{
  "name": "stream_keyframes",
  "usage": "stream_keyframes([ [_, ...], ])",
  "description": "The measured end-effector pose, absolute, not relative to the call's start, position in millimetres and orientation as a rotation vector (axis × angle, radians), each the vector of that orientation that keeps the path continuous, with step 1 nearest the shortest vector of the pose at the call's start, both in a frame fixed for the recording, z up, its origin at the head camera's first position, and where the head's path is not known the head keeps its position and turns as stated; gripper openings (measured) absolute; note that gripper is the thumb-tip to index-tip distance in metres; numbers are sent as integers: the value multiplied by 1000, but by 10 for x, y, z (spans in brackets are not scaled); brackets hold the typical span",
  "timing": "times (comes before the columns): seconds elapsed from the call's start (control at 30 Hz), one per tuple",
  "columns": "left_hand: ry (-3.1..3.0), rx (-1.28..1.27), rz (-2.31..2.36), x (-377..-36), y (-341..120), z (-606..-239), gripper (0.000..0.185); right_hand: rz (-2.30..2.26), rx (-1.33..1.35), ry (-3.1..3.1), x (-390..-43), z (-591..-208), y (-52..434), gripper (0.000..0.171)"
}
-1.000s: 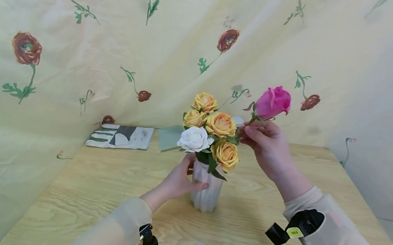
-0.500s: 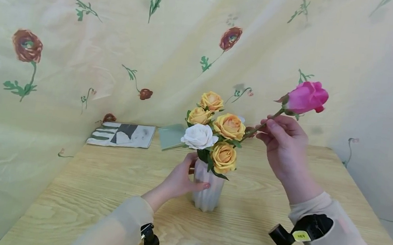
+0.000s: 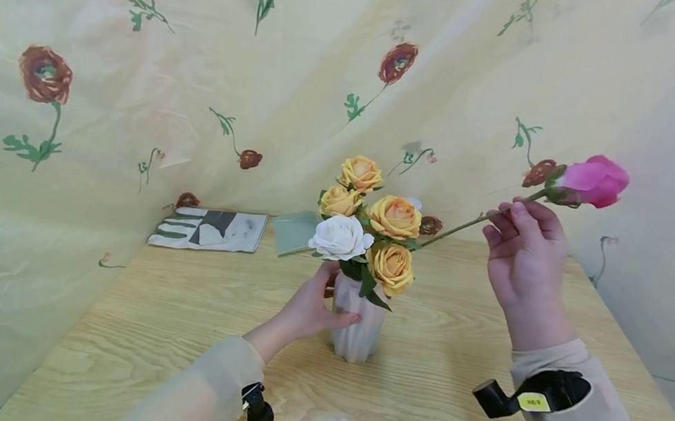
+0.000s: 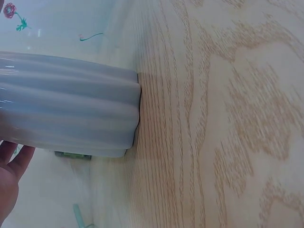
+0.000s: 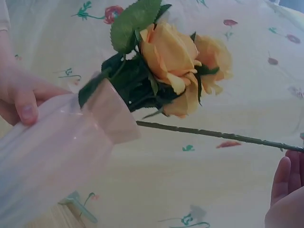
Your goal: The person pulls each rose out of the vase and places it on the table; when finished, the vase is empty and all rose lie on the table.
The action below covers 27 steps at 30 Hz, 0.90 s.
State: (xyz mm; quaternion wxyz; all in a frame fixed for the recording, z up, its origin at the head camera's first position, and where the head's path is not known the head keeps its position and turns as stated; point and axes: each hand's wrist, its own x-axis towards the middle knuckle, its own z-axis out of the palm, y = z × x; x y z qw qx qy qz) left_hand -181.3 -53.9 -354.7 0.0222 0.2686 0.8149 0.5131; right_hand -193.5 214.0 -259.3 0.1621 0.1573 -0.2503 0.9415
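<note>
A white ribbed vase (image 3: pixel 355 327) stands on the wooden table (image 3: pixel 174 331) and holds several orange roses (image 3: pixel 395 217) and one white rose (image 3: pixel 339 237). My left hand (image 3: pixel 309 308) grips the vase's side; the same vase (image 4: pixel 66 109) fills the left wrist view. My right hand (image 3: pixel 523 252) pinches the long stem of a pink rose (image 3: pixel 594 181), held up to the right of the bouquet and slanting down toward it. In the right wrist view the stem (image 5: pixel 213 134) runs clear of the vase mouth (image 5: pixel 107 111).
A printed card (image 3: pixel 210 229) and a pale green sheet (image 3: pixel 293 232) lie at the table's back, against a floral cloth backdrop (image 3: pixel 140 77). The table's right edge runs close behind my right arm.
My right hand has drawn the pink rose up and out to the right, away from the bouquet. The left hand and vase have stayed put.
</note>
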Motion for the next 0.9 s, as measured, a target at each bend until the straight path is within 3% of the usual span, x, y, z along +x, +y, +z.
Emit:
stream_keyframes([
  [0.33,2573,816,1571,-2029,-514,-3867,76,2687,227,-587,-2009,-2666,2352,12],
  [0.9,2601,840,1588,-2041,-509,-3937,74,2669,-8,-508,-2080,-2774,2749,19],
])
